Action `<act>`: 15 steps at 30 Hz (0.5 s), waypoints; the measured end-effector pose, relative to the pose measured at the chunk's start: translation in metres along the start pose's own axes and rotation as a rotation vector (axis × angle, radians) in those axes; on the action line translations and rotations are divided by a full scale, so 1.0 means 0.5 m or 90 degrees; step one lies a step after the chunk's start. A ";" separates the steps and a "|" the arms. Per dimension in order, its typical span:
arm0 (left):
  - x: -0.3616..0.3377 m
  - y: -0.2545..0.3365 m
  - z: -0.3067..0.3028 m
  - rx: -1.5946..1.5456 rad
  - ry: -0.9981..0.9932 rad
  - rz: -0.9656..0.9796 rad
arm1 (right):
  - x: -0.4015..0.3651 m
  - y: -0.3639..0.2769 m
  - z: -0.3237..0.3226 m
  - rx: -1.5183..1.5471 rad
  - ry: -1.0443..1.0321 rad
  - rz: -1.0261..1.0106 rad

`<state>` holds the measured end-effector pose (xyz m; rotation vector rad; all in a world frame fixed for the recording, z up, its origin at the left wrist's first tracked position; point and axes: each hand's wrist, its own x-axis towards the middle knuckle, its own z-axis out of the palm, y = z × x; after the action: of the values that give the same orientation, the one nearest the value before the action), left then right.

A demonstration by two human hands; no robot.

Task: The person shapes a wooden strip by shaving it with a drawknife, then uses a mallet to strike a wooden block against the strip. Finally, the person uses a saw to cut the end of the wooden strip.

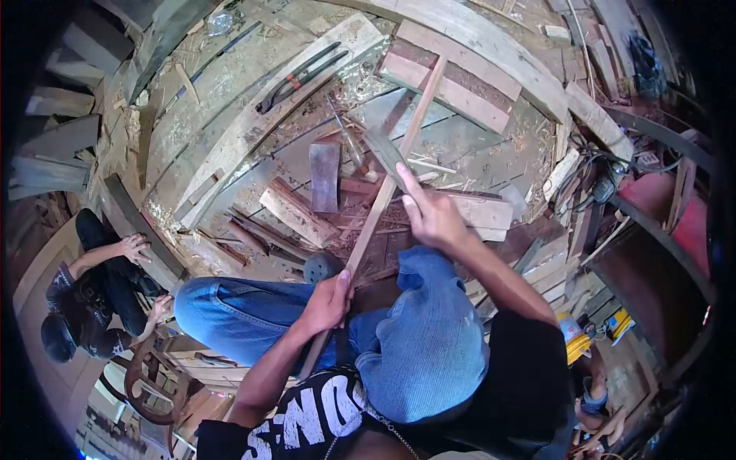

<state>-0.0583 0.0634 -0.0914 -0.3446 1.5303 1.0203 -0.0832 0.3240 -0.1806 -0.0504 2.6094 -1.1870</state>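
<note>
Two grips: left hand (328,300) around the wooden strip (367,230), right hand (434,220) on a dark, indistinct tool (383,157).

The only writing that can be read stands on the chest of the wearer's black shirt (529,383): large white block letters (314,418), seen from above and bent by the folds of the cloth, read roughly "S-NO", with the rest of the print cut off at the lower edge. A yellow container (576,345) at the right carries dark marks too small to read; no other label, brand or number is legible
</note>
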 end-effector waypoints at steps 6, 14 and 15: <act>-0.008 -0.004 -0.001 -0.056 -0.030 -0.052 | 0.117 0.112 -0.032 -0.069 0.168 0.190; 0.005 0.003 -0.014 -0.138 -0.068 -0.084 | 0.054 0.067 -0.054 -0.081 -0.027 0.147; -0.003 0.004 -0.009 -0.153 -0.062 -0.085 | 0.024 0.050 -0.022 0.003 -0.038 0.072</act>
<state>-0.0623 0.0608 -0.0897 -0.5494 1.2820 1.1013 -0.0956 0.3468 -0.1951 0.0620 2.5223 -1.1344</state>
